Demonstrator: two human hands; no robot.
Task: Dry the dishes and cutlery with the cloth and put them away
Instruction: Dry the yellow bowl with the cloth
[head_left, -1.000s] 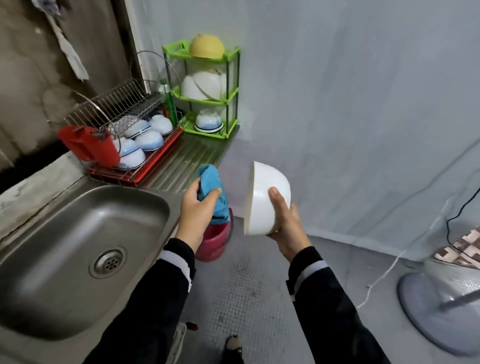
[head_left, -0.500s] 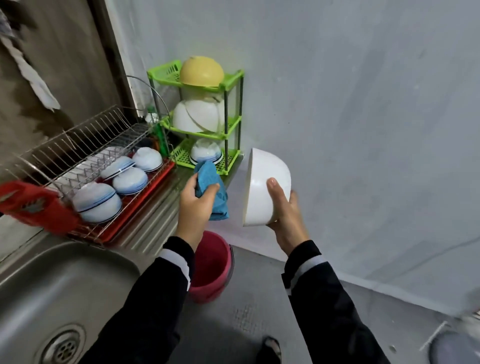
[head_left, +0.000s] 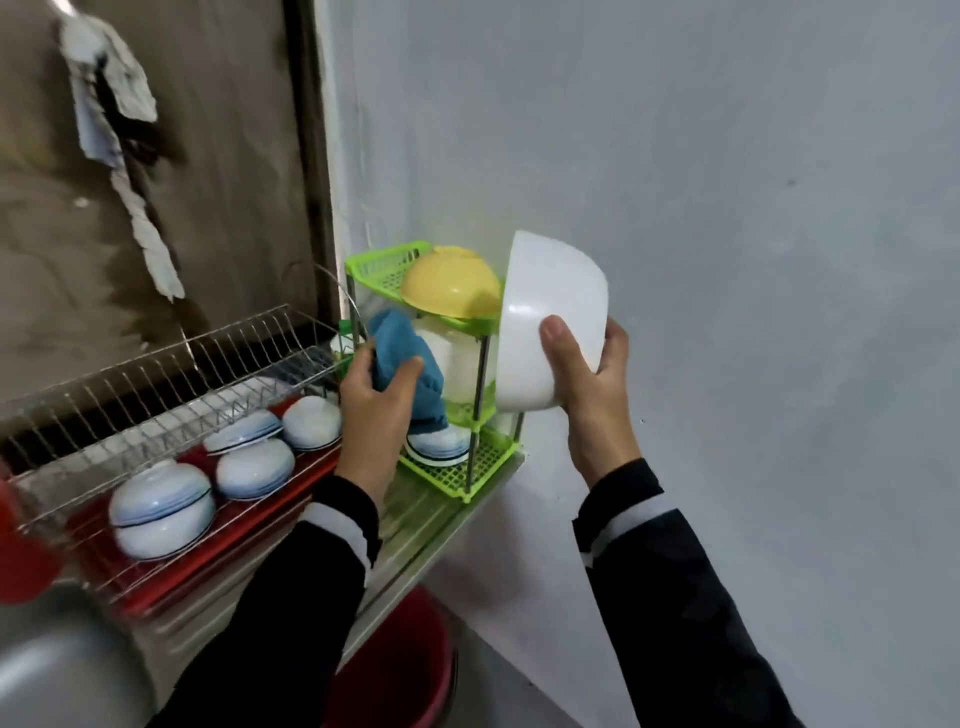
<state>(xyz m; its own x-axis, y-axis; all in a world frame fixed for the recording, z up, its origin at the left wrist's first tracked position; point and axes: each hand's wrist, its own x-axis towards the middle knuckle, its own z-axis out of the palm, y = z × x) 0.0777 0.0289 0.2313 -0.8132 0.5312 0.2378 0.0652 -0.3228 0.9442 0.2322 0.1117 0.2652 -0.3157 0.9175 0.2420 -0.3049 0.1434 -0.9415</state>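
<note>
Pale grey wall (head_left: 727, 208) fills the right of the frame as a person works at a three-tier green rack (head_left: 483, 462) at centre, standing near the end of a steel counter (head_left: 415, 525). The right hand (head_left: 597, 395) grips a white bowl (head_left: 550, 312) tipped on its side, thumb across the outer wall, held in the air right beside the rack's top tier and an upturned yellow bowl (head_left: 449, 283). The left hand (head_left: 374, 400), apart from the right, clutches a bunched blue cloth (head_left: 410, 358) in front of the middle tier. Banded bowls (head_left: 161, 509) lie upturned in a wire drainer (head_left: 156, 384) at lower left. With the top tier already occupied, a careless push could probably knock the yellow bowl off or rock the light rack, and a one-handed hold on a smooth bowl could slip. Compared with half a second earlier, bowl and cloth have risen from beside the lowest tier to the upper tiers. The view has closed in and lifted, dropping the sink drain from sight, and both grips are unchanged.
</note>
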